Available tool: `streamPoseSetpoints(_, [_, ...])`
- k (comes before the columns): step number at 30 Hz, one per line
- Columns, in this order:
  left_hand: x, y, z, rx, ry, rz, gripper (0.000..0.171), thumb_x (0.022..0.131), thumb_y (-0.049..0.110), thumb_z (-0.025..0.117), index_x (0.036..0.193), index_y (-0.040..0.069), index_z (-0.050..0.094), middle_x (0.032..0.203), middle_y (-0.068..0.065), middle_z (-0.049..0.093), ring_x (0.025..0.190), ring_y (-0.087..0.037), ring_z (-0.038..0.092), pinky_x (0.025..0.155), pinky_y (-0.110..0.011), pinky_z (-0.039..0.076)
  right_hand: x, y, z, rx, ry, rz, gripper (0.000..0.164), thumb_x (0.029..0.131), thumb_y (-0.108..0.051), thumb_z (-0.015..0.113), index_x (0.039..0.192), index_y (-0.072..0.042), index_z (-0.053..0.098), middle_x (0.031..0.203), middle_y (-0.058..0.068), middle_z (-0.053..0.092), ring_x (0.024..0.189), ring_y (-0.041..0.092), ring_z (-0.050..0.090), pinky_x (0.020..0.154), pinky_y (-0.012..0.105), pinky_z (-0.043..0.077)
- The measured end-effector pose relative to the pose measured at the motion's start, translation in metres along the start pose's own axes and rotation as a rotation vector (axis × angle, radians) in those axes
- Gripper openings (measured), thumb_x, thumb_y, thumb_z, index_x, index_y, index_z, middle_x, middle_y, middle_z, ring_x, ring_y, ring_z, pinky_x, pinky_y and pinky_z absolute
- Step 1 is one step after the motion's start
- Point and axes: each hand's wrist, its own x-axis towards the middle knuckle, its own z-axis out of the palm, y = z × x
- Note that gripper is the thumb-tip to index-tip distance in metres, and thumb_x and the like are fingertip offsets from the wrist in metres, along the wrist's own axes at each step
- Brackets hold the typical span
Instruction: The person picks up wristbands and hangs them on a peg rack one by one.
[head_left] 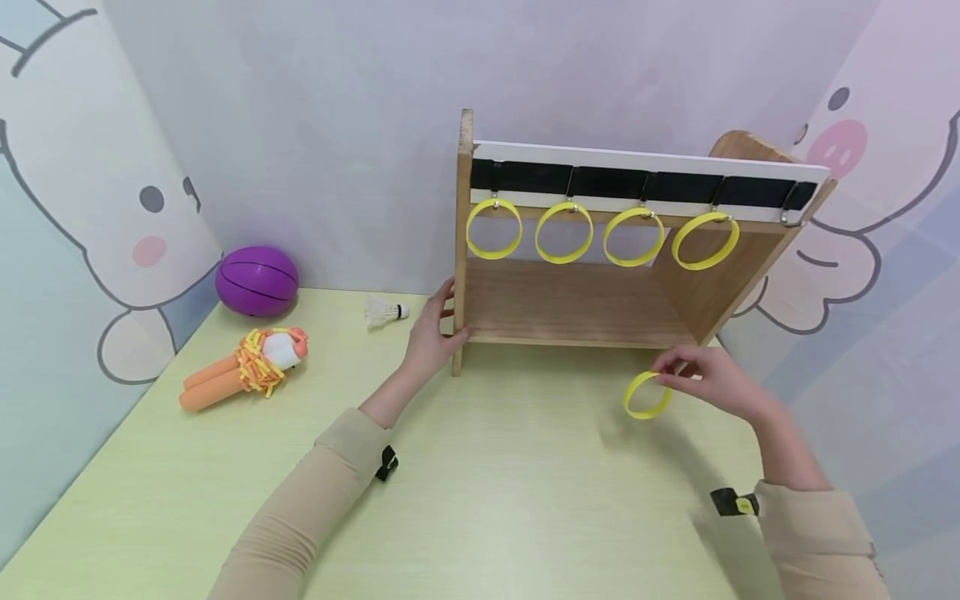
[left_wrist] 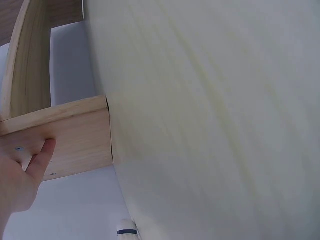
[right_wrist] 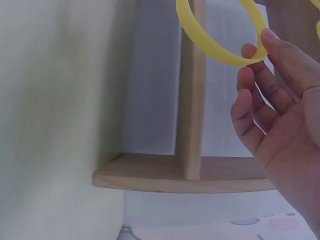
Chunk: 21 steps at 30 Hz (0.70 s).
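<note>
A wooden shelf stands on the table with a white-and-black strip along its top. From the strip's hooks hang several yellow rings, side by side. My left hand rests against the outside of the shelf's left side panel, its fingers fairly straight and its thumb near the front edge. Between thumb and fingertips, my right hand pinches another yellow ring by its rim. That ring is in front of the shelf's lower right, over the table.
A purple ball sits at the back left of the table. Near it lie an orange foam doll and a white shuttlecock. Walls with cartoon drawings close in the back and both sides. The rightmost hook carries no ring.
</note>
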Motion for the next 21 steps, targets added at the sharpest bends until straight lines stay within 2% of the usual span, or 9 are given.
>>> streamPoseSetpoints(9, [0.001,-0.001,0.0,0.008,0.001,0.004,0.084,0.085,0.015,0.068,0.151,0.028,0.017,0.143,-0.01,0.038,0.116,-0.031,0.053,0.072,-0.031,0.059,0.005,-0.024,-0.026,-0.032,0.122,-0.037,0.027,0.074,0.013,0.071,0.091,-0.007,0.067,0.079,0.002,0.066,0.069,0.003,0.058,0.061,0.011,0.05])
streamPoseSetpoints(13, [0.001,0.0,0.0,0.005,0.0,-0.002,0.084,0.085,0.016,0.068,0.151,0.027,0.018,0.143,-0.01,0.038,0.116,-0.031,0.053,0.072,-0.031,0.059,0.008,-0.049,-0.039,-0.049,0.192,-0.097,0.031,0.068,0.021,0.07,0.088,-0.002,0.066,0.08,-0.006,0.064,0.069,0.002,0.057,0.061,0.008,0.049])
streamPoseSetpoints(14, [0.001,0.0,0.0,0.004,0.0,-0.004,0.084,0.085,0.016,0.068,0.151,0.027,0.018,0.143,-0.009,0.038,0.116,-0.03,0.053,0.072,-0.031,0.059,0.008,-0.05,-0.041,-0.055,0.211,-0.107,0.032,0.066,0.023,0.07,0.088,0.0,0.066,0.081,-0.005,0.064,0.069,0.001,0.057,0.062,0.007,0.048])
streamPoseSetpoints(16, [0.001,-0.001,0.0,0.002,0.001,-0.005,0.084,0.085,0.016,0.068,0.151,0.027,0.018,0.143,-0.009,0.038,0.116,-0.03,0.053,0.072,-0.032,0.06,0.008,-0.05,-0.047,-0.052,0.248,-0.114,0.034,0.065,0.024,0.07,0.089,0.0,0.067,0.083,-0.011,0.063,0.072,-0.001,0.056,0.064,0.005,0.048])
streamPoseSetpoints(21, [0.0,-0.001,0.0,-0.003,0.004,-0.002,0.085,0.085,0.015,0.068,0.151,0.029,0.018,0.143,-0.009,0.038,0.116,-0.031,0.053,0.073,-0.031,0.059,0.009,-0.036,-0.059,-0.04,0.345,-0.114,0.034,0.065,0.025,0.069,0.091,0.003,0.067,0.087,-0.021,0.062,0.073,-0.003,0.055,0.068,0.002,0.047])
